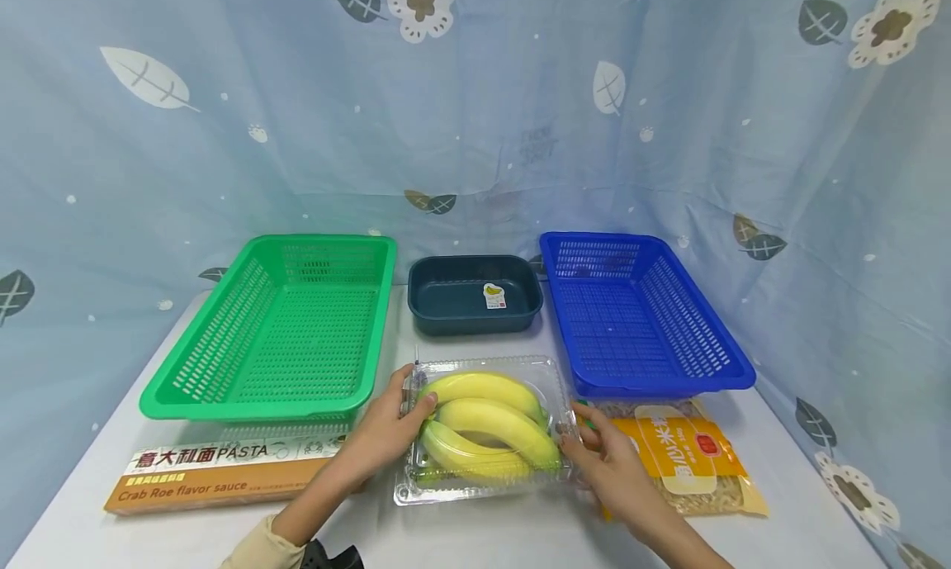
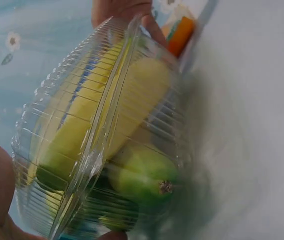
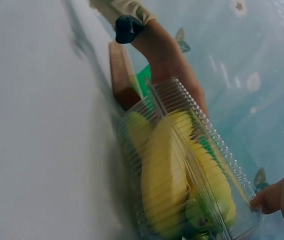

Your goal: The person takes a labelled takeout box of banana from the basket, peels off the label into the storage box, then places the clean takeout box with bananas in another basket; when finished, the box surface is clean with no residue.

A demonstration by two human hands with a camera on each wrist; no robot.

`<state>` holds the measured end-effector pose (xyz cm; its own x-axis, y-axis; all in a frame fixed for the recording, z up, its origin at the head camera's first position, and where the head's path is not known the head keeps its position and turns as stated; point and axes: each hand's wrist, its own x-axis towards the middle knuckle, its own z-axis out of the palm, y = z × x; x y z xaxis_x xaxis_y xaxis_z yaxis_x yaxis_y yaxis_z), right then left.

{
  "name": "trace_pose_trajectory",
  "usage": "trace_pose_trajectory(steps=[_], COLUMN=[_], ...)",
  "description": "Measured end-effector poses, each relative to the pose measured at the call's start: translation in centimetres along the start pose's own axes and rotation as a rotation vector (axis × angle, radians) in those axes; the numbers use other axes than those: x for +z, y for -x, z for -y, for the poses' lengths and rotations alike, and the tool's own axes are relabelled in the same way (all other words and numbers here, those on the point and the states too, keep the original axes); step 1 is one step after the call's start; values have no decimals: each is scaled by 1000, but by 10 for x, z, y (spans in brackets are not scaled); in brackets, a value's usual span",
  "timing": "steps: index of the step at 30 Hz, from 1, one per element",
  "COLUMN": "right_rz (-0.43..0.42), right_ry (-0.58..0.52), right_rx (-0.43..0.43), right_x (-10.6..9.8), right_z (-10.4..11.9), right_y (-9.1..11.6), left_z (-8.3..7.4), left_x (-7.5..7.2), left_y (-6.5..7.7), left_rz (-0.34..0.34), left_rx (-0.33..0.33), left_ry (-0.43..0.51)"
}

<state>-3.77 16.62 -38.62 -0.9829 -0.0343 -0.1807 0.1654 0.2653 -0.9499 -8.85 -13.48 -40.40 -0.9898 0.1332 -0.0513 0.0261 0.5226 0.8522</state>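
Between my two hands is a clear plastic clamshell box (image 1: 483, 361) with several yellow-green bananas (image 1: 490, 424) inside. Its lid is closed over them. My left hand (image 1: 386, 424) grips the box's left side, thumb on top of the lid edge. On the opposite side my right hand (image 1: 609, 462) holds the right edge, with the thumb toward the front corner. The left wrist view shows the ribbed side wall (image 2: 97, 135) close up, banana ends behind it. In the right wrist view, the box's beaded rim (image 3: 221, 145) runs toward my right thumb (image 3: 267, 198). The box is close over the white table.
A green basket (image 1: 260, 410) stands at back left, a blue basket (image 1: 669, 385) at back right. Between them is a dark tray (image 1: 475, 325) holding a banana-printed sticker (image 1: 494, 296). A pasta box (image 1: 230, 474) lies at left, an orange-labelled food bag (image 1: 683, 453) at right.
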Motion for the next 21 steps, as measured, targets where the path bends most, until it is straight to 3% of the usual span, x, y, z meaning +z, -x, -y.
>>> trace_pose_trajectory(steps=[6, 13, 21], right_rz=[37, 53, 69], right_ry=[-28, -15, 153], right_rx=[-13, -107, -254], right_x=[-9, -20, -35], right_z=[8, 22, 35], right_y=[10, 19, 20], left_z=[-8, -22, -36], left_x=[0, -4, -11], left_y=[10, 24, 32], left_rz=[-5, -10, 4], left_rx=[11, -5, -60], left_ry=[16, 53, 257])
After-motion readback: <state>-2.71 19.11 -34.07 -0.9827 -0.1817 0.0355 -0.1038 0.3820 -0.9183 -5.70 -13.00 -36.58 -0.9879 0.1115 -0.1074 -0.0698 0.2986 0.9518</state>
